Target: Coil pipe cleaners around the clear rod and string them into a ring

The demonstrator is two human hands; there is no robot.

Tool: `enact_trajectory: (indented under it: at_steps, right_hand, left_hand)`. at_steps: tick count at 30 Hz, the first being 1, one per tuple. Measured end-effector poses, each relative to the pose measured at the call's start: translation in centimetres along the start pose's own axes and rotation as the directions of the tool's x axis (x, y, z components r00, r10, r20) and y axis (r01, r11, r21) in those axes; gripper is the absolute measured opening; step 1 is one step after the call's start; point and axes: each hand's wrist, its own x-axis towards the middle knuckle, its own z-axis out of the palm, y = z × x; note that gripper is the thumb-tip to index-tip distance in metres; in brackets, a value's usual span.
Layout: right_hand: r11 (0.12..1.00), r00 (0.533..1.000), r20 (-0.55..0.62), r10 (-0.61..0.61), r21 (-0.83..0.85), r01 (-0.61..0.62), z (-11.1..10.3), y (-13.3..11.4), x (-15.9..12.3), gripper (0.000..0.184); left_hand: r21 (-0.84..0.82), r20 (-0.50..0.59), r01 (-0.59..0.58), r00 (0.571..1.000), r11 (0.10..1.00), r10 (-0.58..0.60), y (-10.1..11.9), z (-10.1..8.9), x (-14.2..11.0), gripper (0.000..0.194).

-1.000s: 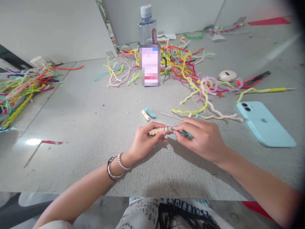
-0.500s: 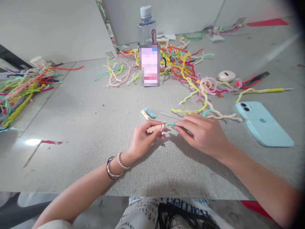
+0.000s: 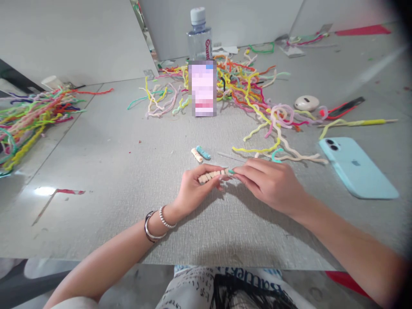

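Note:
Between the thumb and fingers of my left hand lies a cream pipe-cleaner coil, wound in tight turns. My right hand is closed in a pinch at the coil's right end, on a teal pipe cleaner. Only a short teal piece shows between the fingertips of both hands; the rest is hidden. Just beyond my left hand, a small cream coil and a small blue coil lie side by side on the table. Thin wires lie beyond my right fingers.
A blurred phone screen stands before a clear bottle, among tangled colourful pipe cleaners. Another pile lies at the left. To the right are a light-blue phone, a white oval case and a yellow-wrapped stick.
The teal strand between my hands shows shorter than before, and its tail under my right hand is out of sight. My right fingers have drawn in slightly; my left hand stays put.

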Motion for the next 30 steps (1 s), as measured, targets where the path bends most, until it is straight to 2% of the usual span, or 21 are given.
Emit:
enact_trajectory:
  at_steps: [6,12,20,30]
  right_hand:
    - [0.998,0.999,-0.004,0.054,-0.031,-0.054,-0.07,0.31,0.05,0.021]
    - [0.995,0.996,-0.026,0.089,-0.049,-0.090,-0.11,0.54,0.07,0.019]
    - [0.982,0.988,0.031,0.150,0.111,-0.152,0.44,0.42,-0.24,0.017]
    - [0.962,0.985,0.047,0.167,0.209,-0.174,0.39,0.22,-0.35,0.017]
  left_hand:
    - [-0.064,-0.018,-0.012,1.000,0.998,0.010,-0.22,0.13,0.03,0.023]
    - [-0.085,-0.035,-0.083,0.996,0.993,0.080,-0.46,-0.04,0.05,0.028]
    - [-0.084,-0.053,-0.079,0.996,0.993,0.075,-0.39,-0.10,-0.05,0.024]
    - [-0.068,-0.050,-0.061,0.997,0.996,0.057,-0.33,-0.13,-0.02,0.026]
